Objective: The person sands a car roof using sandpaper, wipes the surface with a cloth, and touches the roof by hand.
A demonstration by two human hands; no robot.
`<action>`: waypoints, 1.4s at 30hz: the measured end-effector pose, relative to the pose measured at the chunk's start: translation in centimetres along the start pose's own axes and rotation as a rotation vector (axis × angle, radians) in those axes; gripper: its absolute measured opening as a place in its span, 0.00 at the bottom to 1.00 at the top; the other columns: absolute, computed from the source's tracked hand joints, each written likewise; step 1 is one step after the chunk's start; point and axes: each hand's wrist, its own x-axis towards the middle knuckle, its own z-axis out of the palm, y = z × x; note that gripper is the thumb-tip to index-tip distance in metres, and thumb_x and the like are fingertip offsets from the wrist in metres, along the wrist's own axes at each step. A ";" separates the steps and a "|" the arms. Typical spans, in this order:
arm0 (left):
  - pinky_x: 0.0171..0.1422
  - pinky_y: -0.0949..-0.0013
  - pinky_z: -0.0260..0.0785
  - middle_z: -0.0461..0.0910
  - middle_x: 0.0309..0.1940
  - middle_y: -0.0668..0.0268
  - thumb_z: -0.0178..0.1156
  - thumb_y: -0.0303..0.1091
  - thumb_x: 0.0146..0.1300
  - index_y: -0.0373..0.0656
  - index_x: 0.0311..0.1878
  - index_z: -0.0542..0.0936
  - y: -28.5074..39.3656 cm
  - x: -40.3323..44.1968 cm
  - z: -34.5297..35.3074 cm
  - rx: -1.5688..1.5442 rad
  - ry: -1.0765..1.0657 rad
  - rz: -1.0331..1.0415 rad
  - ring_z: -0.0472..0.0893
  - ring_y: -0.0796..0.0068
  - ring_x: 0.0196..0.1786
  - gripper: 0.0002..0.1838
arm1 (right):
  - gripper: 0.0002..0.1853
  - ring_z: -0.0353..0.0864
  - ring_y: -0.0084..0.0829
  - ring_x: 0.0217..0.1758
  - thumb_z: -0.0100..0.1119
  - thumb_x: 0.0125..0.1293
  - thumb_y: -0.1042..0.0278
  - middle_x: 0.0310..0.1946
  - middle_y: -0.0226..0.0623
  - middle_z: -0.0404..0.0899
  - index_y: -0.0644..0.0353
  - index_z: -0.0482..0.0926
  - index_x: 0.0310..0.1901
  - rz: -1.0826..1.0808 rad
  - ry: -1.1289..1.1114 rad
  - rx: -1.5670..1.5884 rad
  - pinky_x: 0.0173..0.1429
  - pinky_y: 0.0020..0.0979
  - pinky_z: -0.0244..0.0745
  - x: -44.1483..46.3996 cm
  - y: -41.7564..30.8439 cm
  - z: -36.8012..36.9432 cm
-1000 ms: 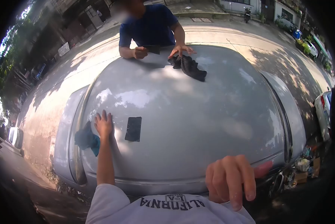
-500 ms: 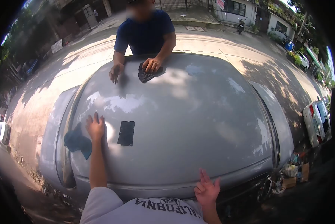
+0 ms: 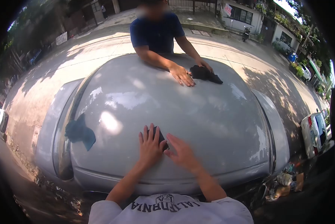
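My left hand [image 3: 149, 149] lies flat, fingers spread, on a black rectangular sheet that looks like sandpaper [image 3: 160, 137]. That sheet rests on the grey car roof [image 3: 219, 130], and its left part is hidden under my fingers. Just to the right, my right hand [image 3: 182, 152] is open and slightly blurred, its thumb close to the sheet's lower edge; contact is unclear. A crumpled teal cloth [image 3: 80, 132] lies on the roof at the left.
Across the roof a person in a dark blue shirt [image 3: 158, 33] has one hand [image 3: 181, 74] flat on it and the other on a black cloth [image 3: 204, 73]. A white car [image 3: 315, 128] stands at the right, near piled boxes and litter [image 3: 287, 183].
My left hand has moved right onto the black sheet, which now lies farther right. My right hand has come forward over the roof beside it. The other person's hands and black cloth have shifted right.
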 end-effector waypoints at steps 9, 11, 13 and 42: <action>0.73 0.52 0.61 0.67 0.69 0.47 0.67 0.47 0.61 0.51 0.67 0.73 -20.4 2.0 -12.0 0.215 0.495 -0.395 0.67 0.46 0.71 0.31 | 0.35 0.58 0.46 0.77 0.63 0.62 0.41 0.75 0.34 0.61 0.47 0.71 0.68 0.057 0.122 -1.053 0.72 0.68 0.48 -8.1 3.7 0.0; 0.74 0.49 0.58 0.62 0.73 0.49 0.68 0.53 0.59 0.55 0.69 0.71 -24.9 2.0 -14.4 0.428 0.388 -0.850 0.61 0.47 0.75 0.36 | 0.36 0.62 0.46 0.74 0.66 0.60 0.41 0.68 0.34 0.70 0.51 0.72 0.66 0.186 0.391 -1.032 0.72 0.63 0.53 -9.5 5.3 -3.1; 0.73 0.49 0.59 0.65 0.70 0.49 0.69 0.55 0.57 0.54 0.67 0.73 -31.0 -0.1 -12.6 0.426 0.229 -0.813 0.62 0.48 0.74 0.36 | 0.34 0.66 0.47 0.70 0.69 0.59 0.46 0.59 0.34 0.78 0.54 0.72 0.64 0.350 0.648 -0.908 0.71 0.54 0.59 -10.2 6.6 -6.9; 0.55 0.55 0.71 0.74 0.45 0.62 0.73 0.33 0.49 0.48 0.48 0.74 5.4 17.3 7.2 -0.442 0.159 0.184 0.75 0.54 0.53 0.23 | 0.23 0.55 0.44 0.79 0.51 0.74 0.56 0.75 0.38 0.61 0.45 0.70 0.69 0.462 0.734 -1.015 0.79 0.54 0.45 -12.1 12.1 -14.5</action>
